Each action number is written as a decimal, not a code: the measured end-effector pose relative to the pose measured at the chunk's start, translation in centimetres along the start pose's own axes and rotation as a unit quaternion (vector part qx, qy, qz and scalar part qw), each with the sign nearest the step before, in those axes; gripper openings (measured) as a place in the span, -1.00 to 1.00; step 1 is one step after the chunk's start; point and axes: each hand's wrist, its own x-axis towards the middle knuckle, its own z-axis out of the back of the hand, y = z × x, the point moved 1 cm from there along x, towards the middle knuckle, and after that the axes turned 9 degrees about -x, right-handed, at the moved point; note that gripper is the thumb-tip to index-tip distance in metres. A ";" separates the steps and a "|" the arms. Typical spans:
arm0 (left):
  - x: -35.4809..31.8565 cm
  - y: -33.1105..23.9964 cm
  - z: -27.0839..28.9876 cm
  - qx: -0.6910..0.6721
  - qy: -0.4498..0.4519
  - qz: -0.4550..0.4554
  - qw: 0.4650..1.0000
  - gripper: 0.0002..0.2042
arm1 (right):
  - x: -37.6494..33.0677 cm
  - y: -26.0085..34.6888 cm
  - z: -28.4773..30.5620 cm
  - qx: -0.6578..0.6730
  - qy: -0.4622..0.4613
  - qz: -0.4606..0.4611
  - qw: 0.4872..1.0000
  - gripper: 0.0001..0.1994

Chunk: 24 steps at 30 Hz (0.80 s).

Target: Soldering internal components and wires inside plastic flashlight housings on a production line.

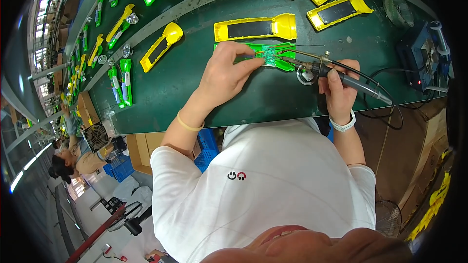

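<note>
A green flashlight housing (289,64) lies on the bench in front of me, with a small green circuit board (269,54) in it and thin red and dark wires around the board. My left hand (222,75) rests over the housing's left end, thumb and forefinger pinched beside the board; what they hold is too small to make out. In my right hand (339,90) is a soldering iron (348,82), its tip pointing left toward the board. A thin metal feed tube runs along the iron, ending near the board. A round reflector (305,76) sits just below the iron.
A yellow housing half (256,28) lies just beyond the work, another (162,47) to its left, and several more at the far right. The soldering station (420,57) stands right, its cable looping near my wrist. Green assemblies (126,82) lie left; a co-worker (80,160) is farther left.
</note>
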 end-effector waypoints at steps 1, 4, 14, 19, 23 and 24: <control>0.0 0.2 -0.3 0.041 -0.021 -0.074 0.996 -0.82 | 0.0 -0.1 -0.1 -0.002 0.002 0.004 1.000 -0.77; 0.1 0.3 -0.7 0.054 -0.019 -0.089 0.994 -0.73 | 0.2 -0.3 -0.1 -0.007 0.007 0.011 1.000 -0.77; 1.1 -0.2 -0.5 0.073 0.039 -0.061 0.995 -0.74 | 0.5 -0.7 -0.1 -0.003 0.031 0.017 0.999 -0.76; 1.4 -0.2 -0.6 0.090 0.064 -0.071 0.991 -0.75 | 0.7 -0.6 -0.4 -0.021 0.028 -0.003 0.999 -0.77; 1.6 0.0 -0.6 0.086 0.064 -0.081 0.991 -0.76 | 0.6 -0.4 -0.2 -0.016 0.028 -0.009 0.999 -0.78; 1.6 0.0 -0.5 0.086 0.066 -0.081 0.991 -0.76 | 0.7 -0.6 0.2 -0.004 0.010 -0.009 1.000 -0.79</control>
